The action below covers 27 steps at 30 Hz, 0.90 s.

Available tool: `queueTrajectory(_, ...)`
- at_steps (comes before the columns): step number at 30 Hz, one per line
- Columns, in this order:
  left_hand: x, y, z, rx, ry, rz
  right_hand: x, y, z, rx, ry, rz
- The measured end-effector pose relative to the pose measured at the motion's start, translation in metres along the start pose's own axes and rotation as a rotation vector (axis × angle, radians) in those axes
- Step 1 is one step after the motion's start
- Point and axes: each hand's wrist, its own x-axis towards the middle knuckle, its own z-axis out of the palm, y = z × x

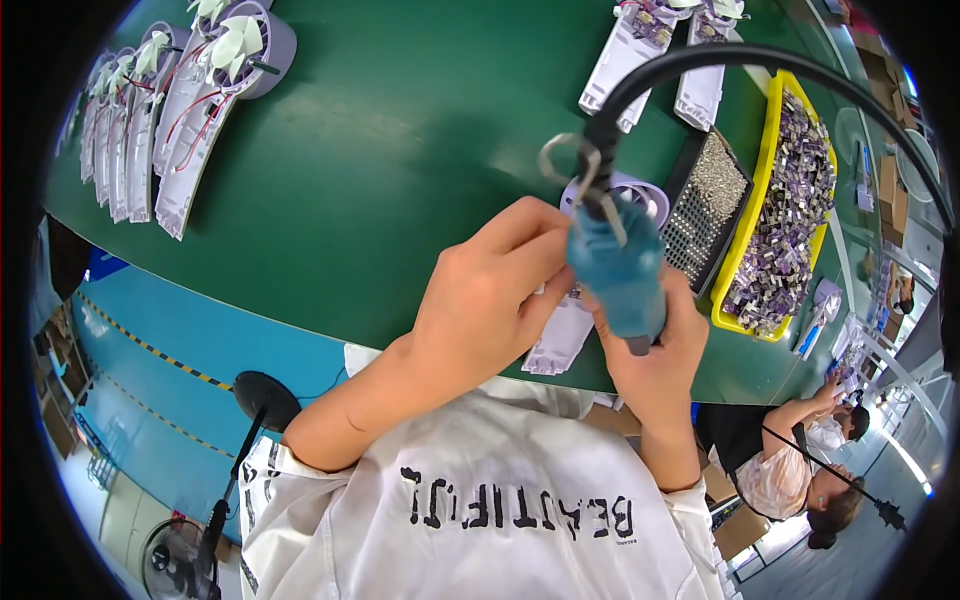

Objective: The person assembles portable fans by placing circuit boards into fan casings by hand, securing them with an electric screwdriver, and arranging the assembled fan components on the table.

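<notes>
Green table (380, 200), one: broad, its far edge cut off at the top.
Lilac housings (192, 180), a row at the table's left: fan blades and red wires showing; the outermost too crowded to count.
Yellow tray (757, 210), one, at the right: heaped with small circuit boards (785, 210).
Pale housings (622, 75), two, at the top, cut off by the upper edge.
Lilac casing (562, 335), one: on the table between the two hands, its lower end showing beyond the left fingers, its round upper part behind the teal tool; its middle I can't see.
Black tray (683, 165), one, just beside the yellow one: holds small metal pieces (722, 172).
Left hand (490, 290): fingers bent and drawn together beside the tool, a small white bit (540, 289) at the fingertips; I cannot tell whether it is gripped.
Right hand (650, 370): fingers curled, partly behind the tool; whether they close on it or the casing, I cannot tell.
Teal tool (618, 270), one: between the hands, blurred, black cable (740, 55) arching from its top.
Metal loop (555, 150), one: at the tool's cable end.
</notes>
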Motion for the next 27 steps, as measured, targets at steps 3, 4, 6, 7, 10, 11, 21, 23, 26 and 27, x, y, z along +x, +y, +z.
queueTrajectory(3, -0.002, 0.004, -0.001, -0.024, -0.143, -0.052, 0.0, -0.001, -0.009, -0.058, -0.033, -0.005)
queueTrajectory(4, -0.004, 0.007, -0.001, -0.035, -0.169, -0.082, 0.001, -0.003, -0.014, -0.069, -0.052, 0.015)
queueTrajectory(6, -0.004, 0.008, -0.003, 0.012, -0.242, -0.091, 0.002, 0.006, -0.017, -0.032, -0.106, -0.031)
queueTrajectory(7, 0.0, 0.011, -0.005, 0.02, -0.222, -0.052, 0.004, 0.007, -0.018, -0.017, -0.139, -0.047)
queueTrajectory(10, -0.006, 0.003, 0.002, 0.045, -0.177, -0.091, 0.004, 0.004, -0.024, 0.145, -0.205, 0.027)
queueTrajectory(11, -0.007, 0.003, 0.001, 0.021, -0.154, -0.108, 0.003, 0.004, -0.03, 0.218, -0.27, 0.102)
queueTrajectory(21, 0.01, 0.017, 0.017, 0.035, -0.143, -0.119, 0.016, 0.031, -0.07, 1.108, 0.495, -0.56)
queueTrajectory(23, 0.011, 0.018, 0.019, 0.057, -0.129, -0.113, 0.013, 0.038, -0.064, 1.048, 0.46, -0.535)
queueTrajectory(26, 0.01, 0.018, 0.02, 0.071, -0.126, -0.089, 0.012, 0.038, -0.061, 1.009, 0.426, -0.514)
queueTrajectory(27, 0.011, 0.02, 0.021, 0.067, -0.122, -0.098, 0.012, 0.038, -0.06, 0.995, 0.427, -0.532)
